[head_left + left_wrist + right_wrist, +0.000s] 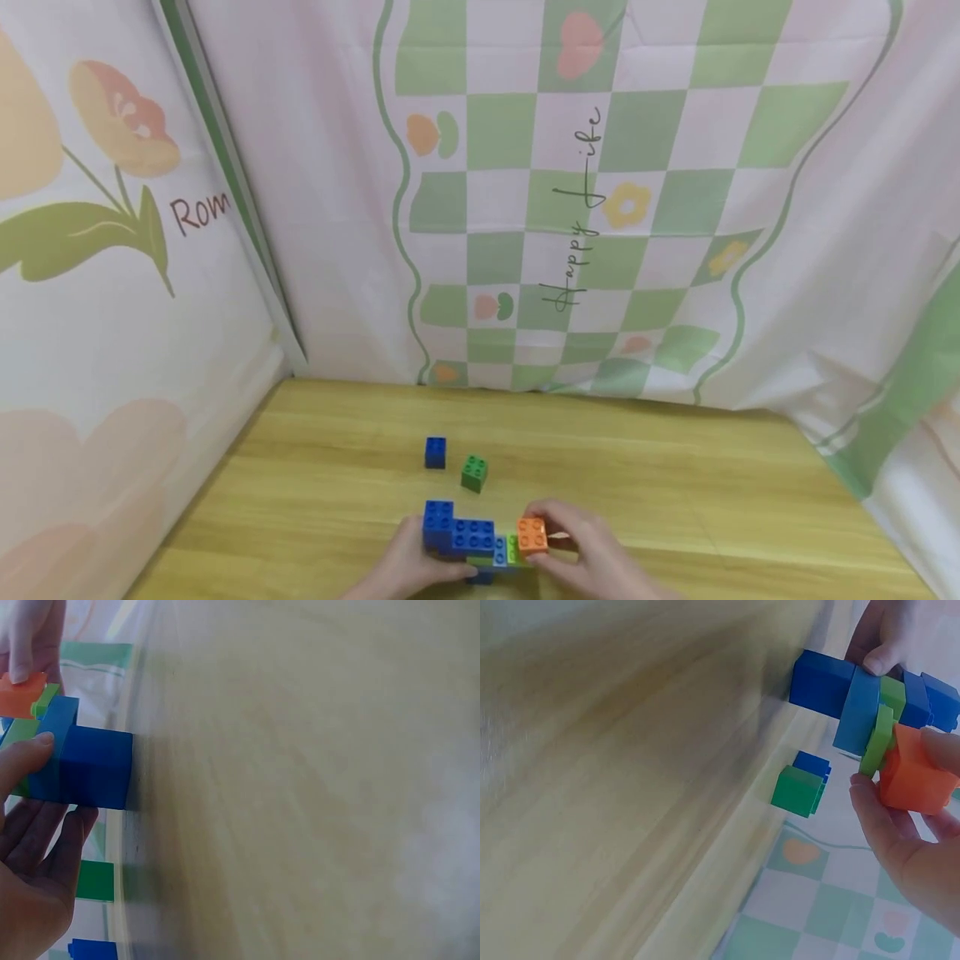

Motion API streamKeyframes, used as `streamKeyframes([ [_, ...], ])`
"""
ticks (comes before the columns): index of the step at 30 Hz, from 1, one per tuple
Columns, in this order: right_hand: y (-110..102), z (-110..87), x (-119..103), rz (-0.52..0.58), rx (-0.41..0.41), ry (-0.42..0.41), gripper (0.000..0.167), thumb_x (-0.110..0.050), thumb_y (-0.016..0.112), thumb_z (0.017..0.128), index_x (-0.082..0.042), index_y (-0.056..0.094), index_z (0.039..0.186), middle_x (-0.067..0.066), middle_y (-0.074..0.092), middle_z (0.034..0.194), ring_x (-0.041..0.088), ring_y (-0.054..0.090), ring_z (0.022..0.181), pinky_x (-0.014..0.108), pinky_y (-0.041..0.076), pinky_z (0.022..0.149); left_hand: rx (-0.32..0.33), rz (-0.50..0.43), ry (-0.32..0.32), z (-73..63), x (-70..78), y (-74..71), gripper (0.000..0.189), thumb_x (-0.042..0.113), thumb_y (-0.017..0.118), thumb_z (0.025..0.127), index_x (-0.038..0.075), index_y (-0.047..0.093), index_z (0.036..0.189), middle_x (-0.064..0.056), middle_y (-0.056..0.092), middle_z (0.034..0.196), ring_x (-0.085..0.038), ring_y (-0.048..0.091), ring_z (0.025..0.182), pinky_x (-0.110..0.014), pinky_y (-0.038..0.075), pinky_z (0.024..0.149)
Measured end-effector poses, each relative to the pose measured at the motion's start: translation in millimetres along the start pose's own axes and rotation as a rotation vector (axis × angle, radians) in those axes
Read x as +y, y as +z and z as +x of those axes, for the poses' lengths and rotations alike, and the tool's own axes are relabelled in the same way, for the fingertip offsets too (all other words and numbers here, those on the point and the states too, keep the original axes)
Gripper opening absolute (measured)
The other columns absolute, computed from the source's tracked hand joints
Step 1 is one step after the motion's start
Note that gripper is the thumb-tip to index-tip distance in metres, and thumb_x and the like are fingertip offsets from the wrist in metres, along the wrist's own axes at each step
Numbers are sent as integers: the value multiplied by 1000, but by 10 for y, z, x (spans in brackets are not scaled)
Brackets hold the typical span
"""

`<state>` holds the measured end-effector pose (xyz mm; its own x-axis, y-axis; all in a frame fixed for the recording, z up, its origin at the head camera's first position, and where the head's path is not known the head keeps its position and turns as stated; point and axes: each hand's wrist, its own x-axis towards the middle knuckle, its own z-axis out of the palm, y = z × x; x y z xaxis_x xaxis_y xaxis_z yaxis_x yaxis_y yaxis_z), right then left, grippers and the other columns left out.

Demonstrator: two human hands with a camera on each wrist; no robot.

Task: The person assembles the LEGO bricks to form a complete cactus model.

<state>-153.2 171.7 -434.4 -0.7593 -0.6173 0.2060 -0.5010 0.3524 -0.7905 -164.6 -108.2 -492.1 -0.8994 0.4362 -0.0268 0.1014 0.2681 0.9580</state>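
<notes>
A built-up block model of blue, light blue and lime green toy building bricks (472, 535) is gripped at its left end by my left hand (405, 560), thumb in front and fingers behind. My right hand (581, 550) pinches an orange brick (532, 535) between thumb and fingers at the model's right end. In the right wrist view the orange brick (915, 776) sits right against a thin lime green brick (877, 739). A large blue brick (97, 766) forms the model's bottom, and the left thumb presses the layers above it in the left wrist view.
Behind the model on the wooden table (637, 467) stand a small blue brick (435, 452) and a green brick (474, 472), both studs up. A patterned curtain (570, 208) hangs along the table's back edge, with another printed cloth (112, 333) at the left.
</notes>
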Motion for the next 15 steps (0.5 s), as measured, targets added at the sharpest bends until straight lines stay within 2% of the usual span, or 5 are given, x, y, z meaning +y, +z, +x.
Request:
streamKeyframes([
  [4,9,3,-2,62,-14,54,39,-28,67,94,-6,56,124,11,66,113,9,67,104,20,59,84,0,-8,0,5,-3,4,48,17,86,75,19,68,119,-2,75,114,-7,71,102,-19,56,89],
  [9,4,-7,-7,122,-30,144,40,-28,67,93,-6,54,124,13,65,115,4,67,102,18,58,84,1,-4,11,4,12,0,48,18,86,75,18,69,119,-2,75,114,-6,71,102,-18,56,90],
  [15,19,-9,-5,172,-36,174,34,-25,67,93,-8,54,119,13,65,112,3,67,101,19,58,84,6,0,24,-8,9,-5,47,19,86,75,17,69,118,-2,76,113,-6,71,101,-18,55,90],
])
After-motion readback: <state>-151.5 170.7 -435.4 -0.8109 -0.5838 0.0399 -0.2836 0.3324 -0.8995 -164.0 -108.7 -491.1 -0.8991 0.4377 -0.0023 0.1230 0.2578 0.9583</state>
